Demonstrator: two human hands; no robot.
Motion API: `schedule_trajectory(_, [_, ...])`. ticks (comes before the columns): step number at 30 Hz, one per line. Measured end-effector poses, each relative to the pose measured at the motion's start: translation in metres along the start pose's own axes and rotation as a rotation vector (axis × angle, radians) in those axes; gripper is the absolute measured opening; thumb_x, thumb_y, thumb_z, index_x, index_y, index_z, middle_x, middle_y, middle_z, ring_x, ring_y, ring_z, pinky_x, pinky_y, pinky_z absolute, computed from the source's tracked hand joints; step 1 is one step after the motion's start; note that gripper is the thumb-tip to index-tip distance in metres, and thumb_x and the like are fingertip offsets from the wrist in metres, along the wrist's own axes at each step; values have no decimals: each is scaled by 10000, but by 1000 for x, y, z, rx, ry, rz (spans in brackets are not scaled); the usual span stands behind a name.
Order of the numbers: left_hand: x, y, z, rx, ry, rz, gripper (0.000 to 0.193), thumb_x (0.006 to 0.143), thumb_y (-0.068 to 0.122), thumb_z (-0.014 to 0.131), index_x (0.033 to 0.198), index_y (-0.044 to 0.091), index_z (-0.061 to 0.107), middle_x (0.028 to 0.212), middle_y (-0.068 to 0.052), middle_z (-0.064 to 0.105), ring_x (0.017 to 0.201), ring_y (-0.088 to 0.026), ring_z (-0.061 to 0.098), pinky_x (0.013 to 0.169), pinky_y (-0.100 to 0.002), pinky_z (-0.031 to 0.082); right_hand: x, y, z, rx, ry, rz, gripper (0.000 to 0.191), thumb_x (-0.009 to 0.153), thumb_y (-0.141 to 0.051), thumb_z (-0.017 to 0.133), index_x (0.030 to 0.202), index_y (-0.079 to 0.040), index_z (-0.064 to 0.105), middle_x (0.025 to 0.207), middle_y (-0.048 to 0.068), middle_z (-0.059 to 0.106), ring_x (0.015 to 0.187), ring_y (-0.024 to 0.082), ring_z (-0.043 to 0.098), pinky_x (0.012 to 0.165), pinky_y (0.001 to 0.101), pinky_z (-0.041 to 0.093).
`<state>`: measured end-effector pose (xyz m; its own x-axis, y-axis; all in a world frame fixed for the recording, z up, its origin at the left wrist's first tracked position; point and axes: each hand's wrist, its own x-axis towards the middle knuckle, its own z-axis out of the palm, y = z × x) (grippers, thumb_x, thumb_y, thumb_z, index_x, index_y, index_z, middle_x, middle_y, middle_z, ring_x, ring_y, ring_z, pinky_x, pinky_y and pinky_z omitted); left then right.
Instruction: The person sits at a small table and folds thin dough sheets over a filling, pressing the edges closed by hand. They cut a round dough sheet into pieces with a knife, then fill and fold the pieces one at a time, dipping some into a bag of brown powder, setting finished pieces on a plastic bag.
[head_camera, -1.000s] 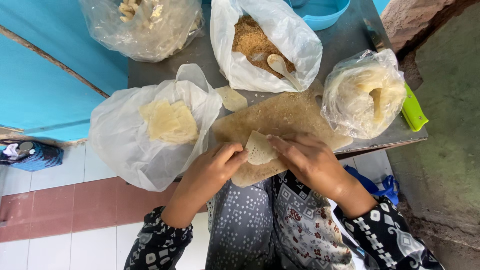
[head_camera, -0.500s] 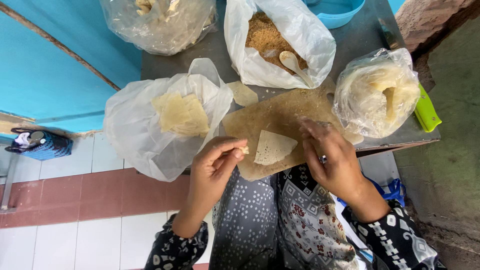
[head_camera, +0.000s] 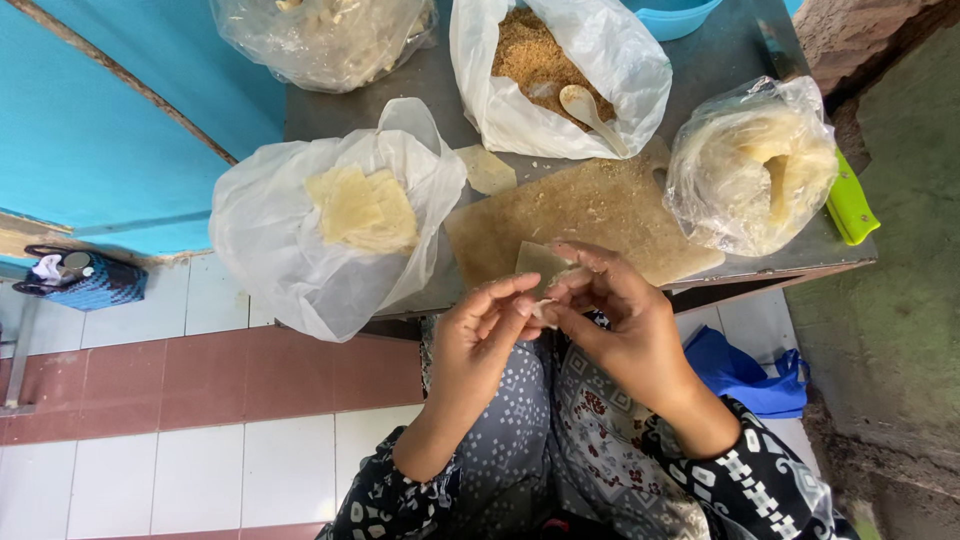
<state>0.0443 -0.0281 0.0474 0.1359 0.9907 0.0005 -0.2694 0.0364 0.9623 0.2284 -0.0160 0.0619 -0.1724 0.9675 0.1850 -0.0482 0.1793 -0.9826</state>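
My left hand (head_camera: 480, 345) and my right hand (head_camera: 615, 320) meet just in front of the table's near edge, fingertips pinching a small pale piece of dough wrapper (head_camera: 541, 312) between them. Behind the fingers lies a thin pale wrapper sheet (head_camera: 535, 264) on the wooden cutting board (head_camera: 600, 205). A white plastic bag (head_camera: 290, 250) to the left holds a stack of yellowish wrappers (head_camera: 362, 208). A loose wrapper scrap (head_camera: 487, 168) lies beside the board.
At the back, an open bag of brown crumbly filling (head_camera: 535, 60) holds a white spoon (head_camera: 590, 110). A clear bag of pale dough pieces (head_camera: 755, 170) sits right, a green knife handle (head_camera: 850, 205) beside it. Another bag (head_camera: 320, 35) is far left. A blue bag (head_camera: 750, 375) lies on the floor.
Both hands have pulled back from the board toward my lap and come together, fingertips now pinching a small wrapper piece. The view has shifted slightly.
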Motion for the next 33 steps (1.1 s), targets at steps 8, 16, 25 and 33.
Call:
schedule_trajectory(8, [12, -5, 12, 232, 122, 97, 360, 956, 2, 683, 1309, 9, 617, 1098, -80, 713, 948, -96, 701, 834, -245, 595, 3, 8, 18, -80, 339, 87, 542, 880, 48, 703, 1395, -2, 541, 944, 49, 722, 864, 103, 696, 796, 251, 570])
schedule_trajectory(16, [21, 5, 18, 663, 157, 147, 375, 919, 37, 700, 1285, 43, 622, 981, -103, 745, 850, -211, 767, 756, -306, 611, 10, 4, 24, -732, 329, -87, 598, 806, -37, 783, 1367, -12, 578, 907, 89, 673, 860, 248, 680, 774, 352, 552])
schedule_trajectory(25, [4, 5, 27, 1393, 102, 448, 314, 813, 47, 712, 1124, 63, 678, 1141, -80, 644, 1057, -283, 650, 827, -391, 552, 17, -8, 6, -742, 230, 139, 719, 715, -60, 779, 1397, -31, 551, 823, 125, 614, 825, 303, 633, 760, 410, 528])
schedule_trajectory(33, [-22, -15, 35, 1635, 105, 572, 561, 910, 209, 654, 1397, -54, 558, 1361, -137, 601, 1180, -272, 594, 948, -370, 491, 58, -37, -48, -951, 322, -321, 303, 899, 62, 618, 1182, -18, 694, 1132, 210, 638, 997, 390, 645, 859, 449, 533])
